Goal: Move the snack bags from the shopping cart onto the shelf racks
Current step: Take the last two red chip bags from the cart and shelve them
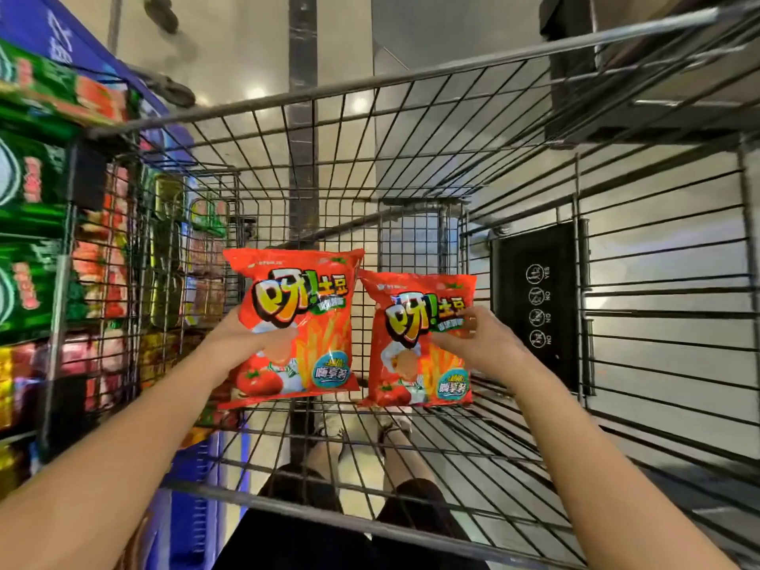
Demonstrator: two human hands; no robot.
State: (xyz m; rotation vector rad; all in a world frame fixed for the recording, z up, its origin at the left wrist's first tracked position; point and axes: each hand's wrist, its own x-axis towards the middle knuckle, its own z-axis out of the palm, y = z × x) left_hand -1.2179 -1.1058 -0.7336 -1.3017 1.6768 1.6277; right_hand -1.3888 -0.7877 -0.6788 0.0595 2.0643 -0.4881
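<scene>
Snack bags: we saw two alike, the left snack bag [325,290] and the right snack bag [411,364], both held upright and side by side inside the shopping cart [411,72], above its wire floor, their upper corners almost touching
Look: glossy red pillow packs with crimped seams at top and bottom, each printed with golden fries, a tomato, a white cartoon figure and a round teal badge
Writing: we read a big yellow character with an exclamation mark, then 土豆; the smaller print was too fine for us
Left hand [246,335]: it grasped the left snack bag at its left edge, thumb laid across the front
Right hand [481,343]: it grasped the right snack bag at its right edge, thumb on the front
Cart: a grey metal wire grid; on its right wall we saw a black placard [534,306] with white round icons marked YES and NO
Shelf racks [33,224]: just beside the cart on our left, packed with green and red packets, blurred
</scene>
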